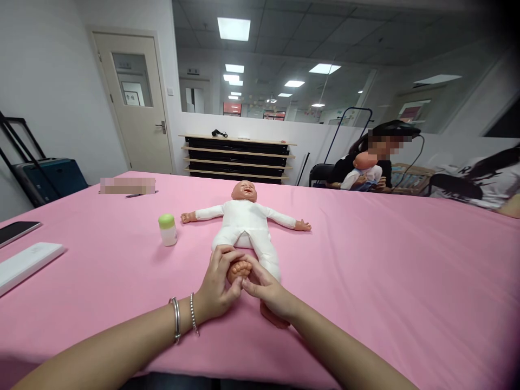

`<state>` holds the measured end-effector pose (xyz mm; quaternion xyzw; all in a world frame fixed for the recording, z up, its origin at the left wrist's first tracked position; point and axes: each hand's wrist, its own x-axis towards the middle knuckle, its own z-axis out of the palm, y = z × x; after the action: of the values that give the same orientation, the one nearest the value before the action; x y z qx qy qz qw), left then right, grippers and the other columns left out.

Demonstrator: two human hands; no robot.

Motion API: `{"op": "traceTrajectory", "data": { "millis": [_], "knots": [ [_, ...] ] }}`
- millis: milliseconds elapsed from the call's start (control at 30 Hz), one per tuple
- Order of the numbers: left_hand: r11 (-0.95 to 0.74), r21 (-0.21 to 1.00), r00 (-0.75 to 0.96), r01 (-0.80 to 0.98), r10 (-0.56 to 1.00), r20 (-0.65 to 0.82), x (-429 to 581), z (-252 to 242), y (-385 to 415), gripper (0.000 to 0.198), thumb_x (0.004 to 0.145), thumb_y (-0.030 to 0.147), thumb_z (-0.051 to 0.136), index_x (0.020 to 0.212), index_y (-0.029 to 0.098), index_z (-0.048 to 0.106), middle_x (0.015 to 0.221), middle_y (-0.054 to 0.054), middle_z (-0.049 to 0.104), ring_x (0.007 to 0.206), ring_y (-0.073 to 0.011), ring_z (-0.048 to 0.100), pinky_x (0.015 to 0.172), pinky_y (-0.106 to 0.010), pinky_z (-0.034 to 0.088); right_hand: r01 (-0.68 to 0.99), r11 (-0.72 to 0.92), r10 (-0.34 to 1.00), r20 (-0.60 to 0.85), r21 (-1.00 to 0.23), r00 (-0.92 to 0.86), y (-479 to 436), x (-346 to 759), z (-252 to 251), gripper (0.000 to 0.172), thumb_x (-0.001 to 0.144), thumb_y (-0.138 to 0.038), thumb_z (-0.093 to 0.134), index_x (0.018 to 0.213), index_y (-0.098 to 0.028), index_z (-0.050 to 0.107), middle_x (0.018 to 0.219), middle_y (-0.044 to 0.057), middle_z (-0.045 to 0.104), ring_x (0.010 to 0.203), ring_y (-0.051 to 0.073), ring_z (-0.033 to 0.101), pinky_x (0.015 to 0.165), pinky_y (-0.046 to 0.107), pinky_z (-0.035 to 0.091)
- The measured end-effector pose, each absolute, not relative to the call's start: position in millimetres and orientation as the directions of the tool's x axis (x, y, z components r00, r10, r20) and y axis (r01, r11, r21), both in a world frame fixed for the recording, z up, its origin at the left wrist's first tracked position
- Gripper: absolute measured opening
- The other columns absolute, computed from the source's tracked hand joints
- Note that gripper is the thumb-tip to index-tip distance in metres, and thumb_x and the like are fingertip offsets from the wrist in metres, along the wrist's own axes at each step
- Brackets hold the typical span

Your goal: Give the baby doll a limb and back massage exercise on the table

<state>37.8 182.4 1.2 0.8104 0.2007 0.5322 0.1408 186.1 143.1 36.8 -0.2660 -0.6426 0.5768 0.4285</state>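
Note:
A baby doll (pixel 244 216) in a white suit lies on its back on the pink tablecloth (pixel 365 271), arms spread, head away from me. My left hand (pixel 217 284), with bracelets on the wrist, wraps around one of the doll's bare feet (pixel 239 269). My right hand (pixel 270 292) pinches the same foot with thumb and fingers from the right side. The doll's other foot shows partly under my right wrist.
A small white bottle with a green cap (pixel 167 229) stands left of the doll. A white flat device (pixel 24 265) and a dark phone (pixel 16 231) lie at the left edge. Another person (pixel 365 168) sits at the far right holding a second doll. A door (pixel 136 103) stands at back left.

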Motion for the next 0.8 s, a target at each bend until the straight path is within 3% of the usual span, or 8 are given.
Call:
{"op": "traceTrajectory", "data": {
  "millis": [167, 467, 633, 800],
  "knots": [
    [-0.864, 0.483, 0.306, 0.141, 0.502, 0.809, 37.1, 0.3, 181.7, 0.027, 0.088, 0.026, 0.033, 0.113, 0.02, 0.043, 0.103, -0.009, 0.039, 0.097, -0.0197, 0.043, 0.083, -0.038, 0.044, 0.0, 0.223, 0.845, 0.193, -0.975, -0.498, 145.2, 187.7, 31.1, 0.07, 0.075, -0.035, 0.071, 0.133, -0.022, 0.035, 0.131, 0.007, 0.034, 0.126, 0.017, 0.03, 0.112, 0.032, 0.022],
    [-0.868, 0.489, 0.462, 0.079, 0.467, 0.754, 32.1, -0.2, 185.0, 0.038, 0.087, 0.031, 0.039, 0.124, 0.023, 0.035, 0.116, -0.011, 0.031, 0.111, -0.0238, 0.036, 0.094, -0.046, 0.039, -0.213, 0.105, 0.889, 0.188, -0.971, -0.419, 142.2, 184.2, 32.0, 0.04, 0.081, -0.04, 0.064, 0.115, -0.021, 0.054, 0.103, 0.004, 0.051, 0.1, 0.013, 0.047, 0.09, 0.025, 0.04],
    [-0.887, 0.455, 0.528, 0.085, 0.427, 0.734, 31.5, 0.3, 184.7, 0.062, 0.076, 0.023, 0.054, 0.13, 0.023, 0.026, 0.123, -0.013, 0.025, 0.119, -0.0277, 0.03, 0.098, -0.049, 0.036, -0.242, 0.092, 0.917, 0.177, -0.966, -0.359, 142.5, 183.4, 29.0, 0.045, 0.079, -0.045, 0.066, 0.113, -0.019, 0.055, 0.096, 0.003, 0.052, 0.091, 0.013, 0.049, 0.085, 0.024, 0.042],
    [-0.872, 0.478, 0.465, 0.109, 0.469, 0.751, 33.7, -1.6, 183.0, 0.047, 0.082, 0.021, 0.046, 0.126, 0.025, 0.032, 0.119, -0.011, 0.027, 0.116, -0.0239, 0.033, 0.096, -0.045, 0.04, -0.196, 0.108, 0.891, 0.182, -0.975, -0.416, 143.4, 183.9, 34.9, 0.049, 0.08, -0.049, 0.063, 0.116, -0.018, 0.052, 0.106, 0.006, 0.052, 0.103, 0.016, 0.049, 0.093, 0.029, 0.041]
  ]
}}
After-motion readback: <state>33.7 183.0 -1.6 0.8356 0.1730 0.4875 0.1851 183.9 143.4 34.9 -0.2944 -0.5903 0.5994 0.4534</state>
